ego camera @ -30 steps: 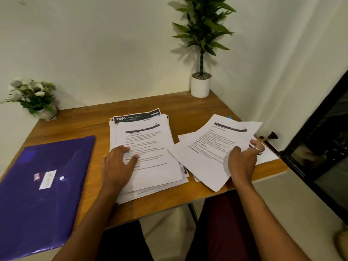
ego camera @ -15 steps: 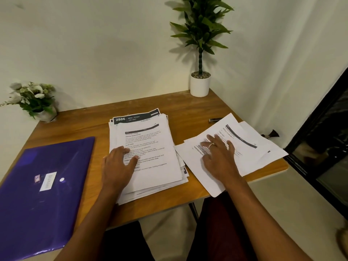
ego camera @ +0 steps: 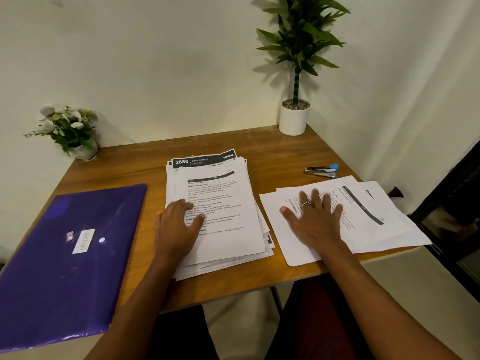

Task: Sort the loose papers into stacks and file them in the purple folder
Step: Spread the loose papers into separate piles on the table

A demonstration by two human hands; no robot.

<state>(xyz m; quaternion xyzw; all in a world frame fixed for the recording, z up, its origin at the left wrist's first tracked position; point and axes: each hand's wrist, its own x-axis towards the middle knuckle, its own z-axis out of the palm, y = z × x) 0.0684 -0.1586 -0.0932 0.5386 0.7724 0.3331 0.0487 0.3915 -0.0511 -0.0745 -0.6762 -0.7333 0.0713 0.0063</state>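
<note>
Both hands lie flat, gripping nothing: left hand (ego camera: 179, 227) on the thick stack of white printed papers (ego camera: 223, 201) at centre frame, right hand (ego camera: 314, 219) on the fanned white sheets (ego camera: 376, 227) at right. Square those first, probably; the closed glossy purple folder (ego camera: 65, 255) lies lower left.

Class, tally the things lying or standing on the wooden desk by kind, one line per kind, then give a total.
Paper piles: 2, middle stack, right pile
Potted plants: 2, tall plant, flower pot
Purple folder: 1
Stapler: 1
Total: 6
</note>
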